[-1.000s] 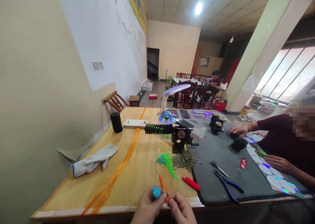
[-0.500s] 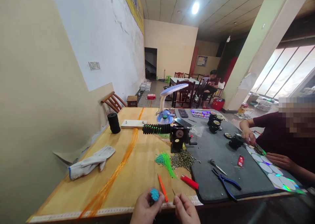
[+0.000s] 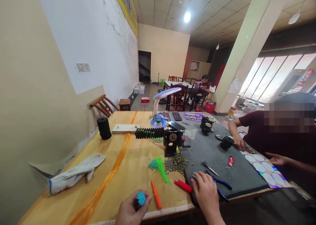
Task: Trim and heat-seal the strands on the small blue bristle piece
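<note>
Nothing legible in this view. Yellow banner [image 3: 124, 9] high on the wall has characters, too small to read. Same for the wall plate [image 3: 83, 67], the notice board [image 3: 194, 66] at the back and the window stickers [image 3: 305, 75]. Measuring tape [image 3: 168, 211] along the worktop [image 3: 128, 175] edge: ticks show, numbers don't. Red lighter [image 3: 183, 185]: no readable brand.
</note>
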Demonstrator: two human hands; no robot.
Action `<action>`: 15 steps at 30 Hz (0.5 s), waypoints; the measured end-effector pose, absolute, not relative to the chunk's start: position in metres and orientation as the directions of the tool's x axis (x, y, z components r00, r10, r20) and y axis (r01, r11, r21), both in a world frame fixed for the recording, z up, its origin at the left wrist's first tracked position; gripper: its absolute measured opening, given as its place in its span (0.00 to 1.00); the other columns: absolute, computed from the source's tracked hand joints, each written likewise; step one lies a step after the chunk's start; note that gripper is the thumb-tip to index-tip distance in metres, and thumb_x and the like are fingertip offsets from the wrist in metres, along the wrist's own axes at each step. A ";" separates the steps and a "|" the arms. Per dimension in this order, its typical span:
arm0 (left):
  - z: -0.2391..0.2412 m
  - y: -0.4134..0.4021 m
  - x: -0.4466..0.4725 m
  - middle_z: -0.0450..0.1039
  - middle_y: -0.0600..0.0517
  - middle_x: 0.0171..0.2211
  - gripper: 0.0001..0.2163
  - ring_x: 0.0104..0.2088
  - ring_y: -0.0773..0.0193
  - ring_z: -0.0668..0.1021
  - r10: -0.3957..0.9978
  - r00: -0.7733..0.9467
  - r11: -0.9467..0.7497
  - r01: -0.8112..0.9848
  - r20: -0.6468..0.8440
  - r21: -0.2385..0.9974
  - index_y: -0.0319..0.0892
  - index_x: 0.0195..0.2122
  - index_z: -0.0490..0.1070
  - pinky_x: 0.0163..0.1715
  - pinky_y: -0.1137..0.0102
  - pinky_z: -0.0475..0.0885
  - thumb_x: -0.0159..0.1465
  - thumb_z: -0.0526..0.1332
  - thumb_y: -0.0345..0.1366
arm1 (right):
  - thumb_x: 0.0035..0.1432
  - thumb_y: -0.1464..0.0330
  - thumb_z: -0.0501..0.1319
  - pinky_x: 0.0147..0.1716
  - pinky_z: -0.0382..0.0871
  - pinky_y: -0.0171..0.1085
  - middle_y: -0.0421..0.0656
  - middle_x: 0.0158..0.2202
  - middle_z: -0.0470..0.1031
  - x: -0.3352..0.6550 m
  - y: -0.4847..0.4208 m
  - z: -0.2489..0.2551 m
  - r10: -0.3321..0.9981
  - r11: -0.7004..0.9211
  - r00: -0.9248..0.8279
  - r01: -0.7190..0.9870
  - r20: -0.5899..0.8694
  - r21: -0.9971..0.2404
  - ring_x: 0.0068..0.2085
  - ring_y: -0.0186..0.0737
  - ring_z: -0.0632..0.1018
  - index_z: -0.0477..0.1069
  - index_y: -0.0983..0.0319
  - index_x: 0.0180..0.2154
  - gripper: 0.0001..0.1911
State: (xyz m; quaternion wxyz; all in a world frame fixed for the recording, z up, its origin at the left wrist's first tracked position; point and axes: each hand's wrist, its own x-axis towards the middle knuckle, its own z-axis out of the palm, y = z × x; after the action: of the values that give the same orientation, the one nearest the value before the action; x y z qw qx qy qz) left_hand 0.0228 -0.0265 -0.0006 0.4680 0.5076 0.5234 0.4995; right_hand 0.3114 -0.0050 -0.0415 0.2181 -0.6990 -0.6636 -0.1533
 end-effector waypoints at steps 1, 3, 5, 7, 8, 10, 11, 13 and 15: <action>0.000 -0.026 0.022 0.71 0.53 0.20 0.18 0.22 0.64 0.72 0.999 -0.038 -0.013 0.076 0.016 0.997 0.39 0.25 0.75 0.24 0.75 0.69 0.50 0.66 0.52 | 0.59 0.66 0.57 0.45 0.61 0.43 0.47 0.44 0.76 0.300 -0.006 -0.041 0.864 0.058 0.011 0.991 0.503 -0.122 0.47 0.49 0.71 0.73 0.60 0.43 0.11; 0.003 -0.026 0.022 0.70 0.53 0.19 0.18 0.22 0.65 0.71 0.999 -0.026 -0.021 0.088 0.024 0.996 0.39 0.25 0.75 0.24 0.75 0.69 0.50 0.66 0.51 | 0.57 0.71 0.57 0.47 0.60 0.42 0.45 0.43 0.76 0.278 -0.007 -0.040 0.882 0.182 -0.084 0.968 0.464 -0.170 0.48 0.47 0.70 0.73 0.58 0.42 0.11; 0.006 -0.027 0.024 0.69 0.54 0.18 0.17 0.21 0.66 0.70 0.998 -0.046 -0.046 0.078 0.050 0.996 0.39 0.24 0.74 0.23 0.75 0.68 0.50 0.66 0.51 | 0.54 0.76 0.56 0.42 0.60 0.41 0.45 0.39 0.76 0.263 -0.003 -0.041 0.899 0.204 -0.085 0.949 0.429 -0.241 0.44 0.47 0.71 0.73 0.59 0.37 0.11; 0.007 -0.028 0.026 0.68 0.55 0.17 0.17 0.20 0.66 0.69 0.993 -0.081 -0.077 0.066 0.082 0.995 0.39 0.23 0.74 0.22 0.75 0.67 0.50 0.66 0.51 | 0.54 0.78 0.54 0.37 0.61 0.40 0.46 0.34 0.75 0.257 0.002 -0.043 0.903 0.196 -0.042 0.926 0.427 -0.322 0.38 0.46 0.72 0.73 0.61 0.32 0.11; 0.008 -0.028 0.027 0.67 0.55 0.17 0.17 0.20 0.67 0.69 0.991 -0.092 -0.090 0.070 0.096 0.993 0.39 0.23 0.74 0.22 0.75 0.67 0.51 0.66 0.51 | 0.55 0.77 0.52 0.36 0.61 0.39 0.46 0.32 0.75 0.257 0.004 -0.044 0.899 0.199 -0.030 0.917 0.438 -0.347 0.36 0.44 0.72 0.72 0.61 0.31 0.11; 0.008 -0.028 0.026 0.68 0.54 0.18 0.16 0.20 0.66 0.69 0.991 -0.067 -0.112 0.107 0.120 0.988 0.39 0.23 0.74 0.22 0.75 0.66 0.52 0.66 0.49 | 0.59 0.73 0.50 0.33 0.62 0.37 0.44 0.29 0.74 0.256 0.005 -0.045 0.899 0.216 -0.002 0.872 0.438 -0.440 0.33 0.41 0.73 0.70 0.61 0.33 0.10; 0.009 -0.027 0.025 0.69 0.54 0.18 0.15 0.21 0.65 0.70 0.991 -0.033 -0.127 0.138 0.133 0.982 0.39 0.23 0.74 0.22 0.75 0.67 0.54 0.65 0.48 | 0.61 0.70 0.50 0.31 0.62 0.35 0.42 0.28 0.73 0.253 0.004 -0.045 0.910 0.223 0.023 0.814 0.413 -0.537 0.30 0.39 0.72 0.69 0.61 0.34 0.10; 0.010 -0.025 0.023 0.71 0.52 0.20 0.12 0.22 0.64 0.72 0.982 0.036 -0.186 0.209 0.183 0.960 0.39 0.25 0.74 0.24 0.75 0.67 0.56 0.64 0.44 | 0.61 0.60 0.51 0.25 0.60 0.32 0.38 0.23 0.69 0.242 0.000 -0.045 0.958 0.169 0.106 0.545 0.267 -0.821 0.24 0.35 0.69 0.67 0.61 0.32 0.13; 0.013 -0.023 0.022 0.73 0.52 0.22 0.08 0.24 0.63 0.74 0.961 0.096 -0.275 0.279 0.258 0.920 0.40 0.27 0.75 0.25 0.75 0.67 0.58 0.62 0.39 | 0.55 0.47 0.51 0.18 0.53 0.30 0.36 0.17 0.64 0.222 -0.005 -0.048 0.989 -0.067 0.138 0.151 -0.046 -0.986 0.18 0.31 0.64 0.66 0.61 0.26 0.24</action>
State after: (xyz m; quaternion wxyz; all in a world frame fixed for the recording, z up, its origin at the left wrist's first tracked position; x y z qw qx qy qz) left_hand 0.0217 -0.0227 0.0126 0.3629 0.6451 0.4807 0.4703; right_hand 0.2225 -0.0049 -0.0479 0.4775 -0.5839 -0.4884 0.4387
